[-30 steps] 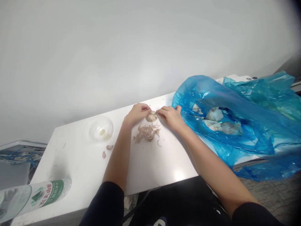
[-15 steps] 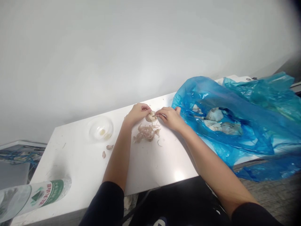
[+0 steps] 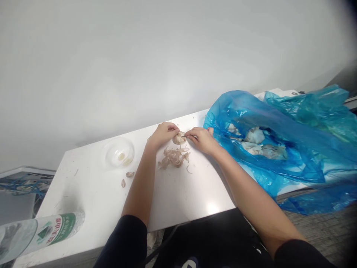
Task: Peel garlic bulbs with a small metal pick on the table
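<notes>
Head view: L hand [image 3: 165,133] pinching garlic bulb [image 3: 179,139], R hand [image 3: 203,139] pinching thin dark tool [image 3: 184,136] w/ tip at bulb.

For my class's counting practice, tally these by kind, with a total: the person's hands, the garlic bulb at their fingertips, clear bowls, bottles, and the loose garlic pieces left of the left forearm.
Hands, left hand and right hand: 2
Garlic bulb: 1
Clear bowl: 1
Bottle: 1
Loose garlic pieces: 2
Total: 7

I had bright, diffuse light | 1 glare spot near the table's [image 3: 181,197] front edge | bottle [image 3: 57,227] shadow soft | garlic bulb [image 3: 179,139] smeared | top-right corner vignetted
</notes>
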Demonstrator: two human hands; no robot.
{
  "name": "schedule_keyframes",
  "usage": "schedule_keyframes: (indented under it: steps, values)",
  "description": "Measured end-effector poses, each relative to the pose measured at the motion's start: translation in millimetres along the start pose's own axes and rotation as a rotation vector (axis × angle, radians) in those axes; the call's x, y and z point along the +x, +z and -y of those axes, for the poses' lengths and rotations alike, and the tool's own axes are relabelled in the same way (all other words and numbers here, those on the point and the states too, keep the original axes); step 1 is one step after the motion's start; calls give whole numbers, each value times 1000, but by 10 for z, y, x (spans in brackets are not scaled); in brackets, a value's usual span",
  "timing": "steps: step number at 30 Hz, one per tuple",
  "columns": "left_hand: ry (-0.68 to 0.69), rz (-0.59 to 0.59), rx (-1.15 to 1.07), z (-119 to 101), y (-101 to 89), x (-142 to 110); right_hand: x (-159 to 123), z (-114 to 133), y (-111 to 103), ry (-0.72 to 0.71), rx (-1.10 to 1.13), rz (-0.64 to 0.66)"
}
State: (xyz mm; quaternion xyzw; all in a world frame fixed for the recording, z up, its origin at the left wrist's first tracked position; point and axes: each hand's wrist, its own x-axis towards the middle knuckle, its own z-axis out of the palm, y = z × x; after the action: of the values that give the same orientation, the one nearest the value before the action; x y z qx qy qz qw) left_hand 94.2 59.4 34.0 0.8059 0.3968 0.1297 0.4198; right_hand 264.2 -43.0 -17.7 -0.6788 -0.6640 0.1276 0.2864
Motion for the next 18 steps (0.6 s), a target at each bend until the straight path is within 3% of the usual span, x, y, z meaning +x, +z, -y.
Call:
schedule_keyframes:
  steps: [18]
  values:
    - [15, -9, 2, 18, 10, 14, 38, -17, 3, -15, 71, 16]
